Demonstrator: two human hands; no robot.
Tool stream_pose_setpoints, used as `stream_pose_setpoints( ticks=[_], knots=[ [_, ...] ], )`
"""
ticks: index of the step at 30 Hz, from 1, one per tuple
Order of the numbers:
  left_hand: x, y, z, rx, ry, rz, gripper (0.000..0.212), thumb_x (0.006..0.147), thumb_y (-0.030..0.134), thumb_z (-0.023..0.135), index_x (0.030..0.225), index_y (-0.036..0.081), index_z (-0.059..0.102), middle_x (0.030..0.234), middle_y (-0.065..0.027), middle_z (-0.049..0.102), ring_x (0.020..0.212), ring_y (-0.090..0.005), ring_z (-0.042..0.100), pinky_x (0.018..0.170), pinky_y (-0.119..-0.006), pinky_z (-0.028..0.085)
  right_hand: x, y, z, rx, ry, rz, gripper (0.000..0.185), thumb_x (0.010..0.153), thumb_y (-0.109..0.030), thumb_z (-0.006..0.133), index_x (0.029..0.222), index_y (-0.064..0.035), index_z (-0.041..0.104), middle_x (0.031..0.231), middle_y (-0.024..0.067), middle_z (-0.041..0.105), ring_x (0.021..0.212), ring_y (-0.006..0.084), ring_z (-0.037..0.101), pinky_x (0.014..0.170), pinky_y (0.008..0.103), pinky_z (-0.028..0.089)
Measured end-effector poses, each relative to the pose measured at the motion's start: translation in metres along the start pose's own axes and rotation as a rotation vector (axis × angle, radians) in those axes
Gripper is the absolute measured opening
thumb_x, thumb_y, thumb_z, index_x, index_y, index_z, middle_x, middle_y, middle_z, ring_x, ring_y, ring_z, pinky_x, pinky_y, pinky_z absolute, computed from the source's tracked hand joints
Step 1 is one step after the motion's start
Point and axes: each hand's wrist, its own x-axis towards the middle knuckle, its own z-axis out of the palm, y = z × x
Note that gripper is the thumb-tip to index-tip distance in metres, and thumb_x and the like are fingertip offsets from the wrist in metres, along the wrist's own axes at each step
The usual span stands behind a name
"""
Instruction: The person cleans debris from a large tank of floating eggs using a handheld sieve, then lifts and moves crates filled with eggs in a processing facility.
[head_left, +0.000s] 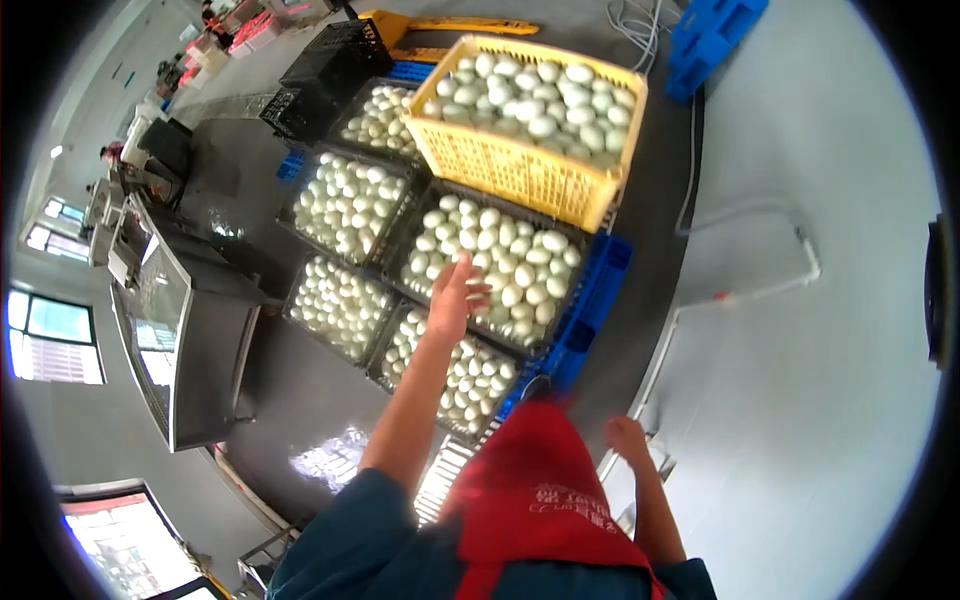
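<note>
My left hand (454, 300) reaches out over a dark plastic crate filled with pale eggs (517, 259). Its fingers are apart and nothing shows in them; whether they touch an egg, I cannot tell. Directly behind that crate, a yellow plastic crate (510, 161) stands taller and is heaped with more eggs (540, 94). More dark crates hold eggs to the left (349, 202) and nearer to me (480, 382). By my right side, beside the wall, hangs my right hand (626, 439), small and blurred, and its fingers are not clear.
Blue pallets (585, 322) lie under the crates. Stacked black crates (330, 64) and a yellow pallet jack (465, 26) stand at the back. A metal-framed machine (187, 322) is on the left. White pipe (750, 296) runs along the right wall (810, 420). Wet floor (330, 457) shines.
</note>
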Motion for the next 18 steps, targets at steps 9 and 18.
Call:
stream_pose_setpoints(
  ticks=[9, 18],
  knots=[
    [0.207, 0.127, 0.062, 0.857, 0.624, 0.428, 0.096, 0.08, 0.058, 0.074, 0.134, -0.01, 0.033, 0.129, -0.0358, 0.043, 0.121, -0.0504, 0.046, 0.103, -0.054, 0.041, 0.117, -0.266, -0.128, 0.483, 0.131, -0.09, 0.026, 0.094, -0.017, 0.068, 0.114, -0.0019, 0.062, 0.08, 0.0022, 0.06, 0.063, 0.0103, 0.057, 0.059, 0.0241, 0.052],
    [0.26, 0.112, 0.057, 0.869, 0.465, 0.422, 0.053, 0.088, 0.032, 0.065, 0.118, -0.005, 0.043, 0.121, -0.0327, 0.049, 0.113, -0.0472, 0.048, 0.101, -0.052, 0.04, 0.321, -0.417, -0.191, 0.543, 0.429, -0.122, 0.035, 0.097, -0.035, 0.066, 0.11, -0.0027, 0.062, 0.094, 0.0031, 0.061, 0.088, 0.0116, 0.06, 0.073, 0.0284, 0.051]
  ],
)
